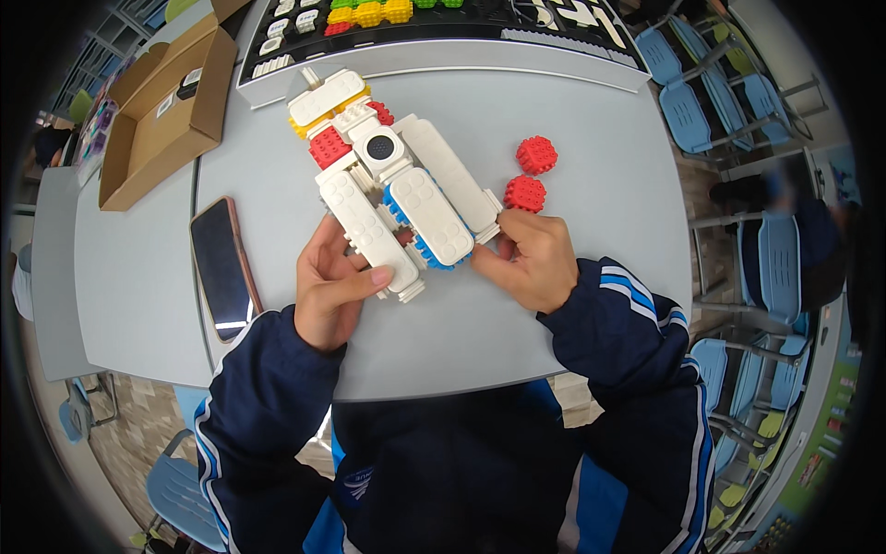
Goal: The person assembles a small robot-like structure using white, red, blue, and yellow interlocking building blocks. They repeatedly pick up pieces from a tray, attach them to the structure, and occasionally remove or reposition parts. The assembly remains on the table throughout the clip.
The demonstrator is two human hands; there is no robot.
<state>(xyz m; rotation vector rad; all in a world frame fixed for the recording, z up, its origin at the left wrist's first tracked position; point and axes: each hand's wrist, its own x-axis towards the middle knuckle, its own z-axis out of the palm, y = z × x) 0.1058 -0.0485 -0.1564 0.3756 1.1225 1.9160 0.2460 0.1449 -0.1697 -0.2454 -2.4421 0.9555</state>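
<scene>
A toy model built of white, blue, red and yellow plastic blocks (429, 217) is held slantwise over the grey table, its narrow end pointing to the far left. My left hand (334, 282) grips the near end of its left white bar, thumb on top and fingers underneath. My right hand (533, 258) is closed at the near end of the right white bar, fingertips pinching its corner. Two red studded blocks (536, 155) lie on the table just beyond my right hand. The undersides of the model and most left fingers are hidden.
A phone (224, 268) lies at the left beside an open cardboard box (171, 125). At the table's far edge stands a white-walled tray (443, 61) with colored blocks and white parts. Blue chairs (688, 102) line the right side beyond the grey table (609, 120).
</scene>
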